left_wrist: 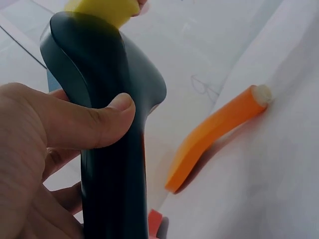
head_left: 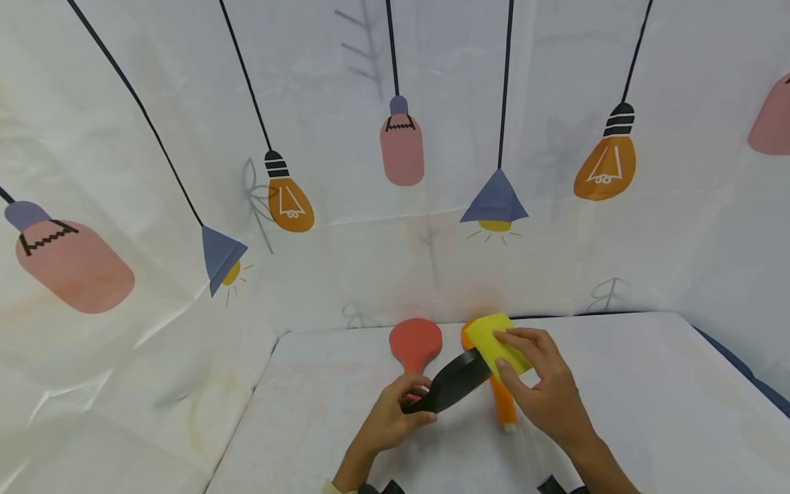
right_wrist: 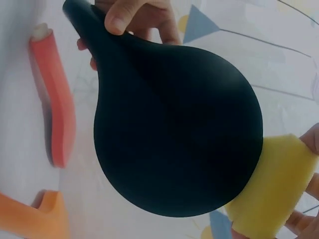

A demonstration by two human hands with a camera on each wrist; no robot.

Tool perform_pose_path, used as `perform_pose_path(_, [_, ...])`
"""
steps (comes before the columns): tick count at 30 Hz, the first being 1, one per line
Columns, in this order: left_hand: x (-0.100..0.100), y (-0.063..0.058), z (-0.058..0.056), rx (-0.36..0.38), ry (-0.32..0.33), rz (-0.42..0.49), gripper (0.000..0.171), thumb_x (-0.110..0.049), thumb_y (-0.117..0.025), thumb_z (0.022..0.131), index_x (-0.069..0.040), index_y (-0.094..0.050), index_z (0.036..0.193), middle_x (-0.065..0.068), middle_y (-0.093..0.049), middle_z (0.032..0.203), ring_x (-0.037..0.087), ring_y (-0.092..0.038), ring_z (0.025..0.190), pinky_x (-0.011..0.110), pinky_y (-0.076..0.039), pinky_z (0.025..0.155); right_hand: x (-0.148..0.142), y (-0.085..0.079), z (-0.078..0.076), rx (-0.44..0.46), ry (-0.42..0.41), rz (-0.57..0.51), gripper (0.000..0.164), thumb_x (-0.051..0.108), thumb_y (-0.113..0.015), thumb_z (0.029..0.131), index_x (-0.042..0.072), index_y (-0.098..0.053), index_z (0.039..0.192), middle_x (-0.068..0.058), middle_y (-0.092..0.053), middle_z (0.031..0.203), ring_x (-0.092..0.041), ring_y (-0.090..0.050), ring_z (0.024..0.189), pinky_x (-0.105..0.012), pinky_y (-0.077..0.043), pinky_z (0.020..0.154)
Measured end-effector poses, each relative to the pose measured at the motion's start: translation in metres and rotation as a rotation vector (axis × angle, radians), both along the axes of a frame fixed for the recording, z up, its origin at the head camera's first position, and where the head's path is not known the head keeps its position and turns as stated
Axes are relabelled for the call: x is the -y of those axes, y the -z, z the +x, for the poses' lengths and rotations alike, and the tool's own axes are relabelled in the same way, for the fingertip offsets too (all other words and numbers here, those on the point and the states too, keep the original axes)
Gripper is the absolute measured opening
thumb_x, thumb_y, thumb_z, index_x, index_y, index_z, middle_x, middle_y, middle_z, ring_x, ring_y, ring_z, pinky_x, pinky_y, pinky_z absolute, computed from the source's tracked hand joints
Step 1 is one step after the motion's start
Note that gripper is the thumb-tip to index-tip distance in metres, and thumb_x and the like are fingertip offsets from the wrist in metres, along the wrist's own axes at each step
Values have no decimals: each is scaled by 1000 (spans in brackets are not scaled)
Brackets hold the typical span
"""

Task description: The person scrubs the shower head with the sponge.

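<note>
By its narrow handle, my left hand (head_left: 387, 417) grips a black paddle (head_left: 459, 379) with a broad round head, its thumb lying along the front in the left wrist view. My right hand (head_left: 549, 392) pinches a yellow sponge (head_left: 496, 337) between thumb and fingers. The sponge (right_wrist: 274, 186) meets the rim of the round head in the right wrist view, at the end away from the handle. The paddle is held tilted above the white table. Part of my right hand's fingers is cut off at that view's edge.
Behind my hands, a red paddle (head_left: 416, 342) lies on the white table (head_left: 629, 384). An orange paddle (head_left: 505, 406) lies to its right, partly covered by the sponge and black paddle. A white sheet (head_left: 345, 261) printed with hanging lamps rises behind the table and at the left.
</note>
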State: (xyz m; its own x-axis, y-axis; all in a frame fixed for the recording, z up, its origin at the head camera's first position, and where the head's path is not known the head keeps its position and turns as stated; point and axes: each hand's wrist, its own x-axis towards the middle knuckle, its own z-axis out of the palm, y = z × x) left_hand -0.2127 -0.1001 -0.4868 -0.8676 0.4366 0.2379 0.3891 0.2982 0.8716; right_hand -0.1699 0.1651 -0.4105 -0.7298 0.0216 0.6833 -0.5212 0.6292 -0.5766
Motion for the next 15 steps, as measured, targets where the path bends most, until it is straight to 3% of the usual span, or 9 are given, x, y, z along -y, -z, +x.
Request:
perform_pose_path(9, [-3,1,1,-115,-32,-44,40,-14,-82,82,-21,-62,116,2,-67,114,11,-65,100,29,-56,87,12,3,8,-187,-23,159,51,9,-78,75,20,-70,124,-6,-58,127,-23,-48,115,-2,-38,92])
perform_pose_path(13, [-5,2,1,-139,-26,-74,39,-19,-81,84,-21,-62,117,1,-66,116,11,-66,102,34,-58,89,17,5,10,-241,-58,262,36,29,-66,90,21,-70,125,-8,-58,128,-24,-48,114,-7,-39,96])
perform_pose_path(15, [-5,1,1,-139,-19,-81,38,-20,-81,85,-21,-61,117,1,-66,117,11,-66,103,37,-58,89,19,5,11,-251,-66,305,37,40,-53,97,22,-70,125,-7,-58,128,-23,-48,112,-12,-40,96])
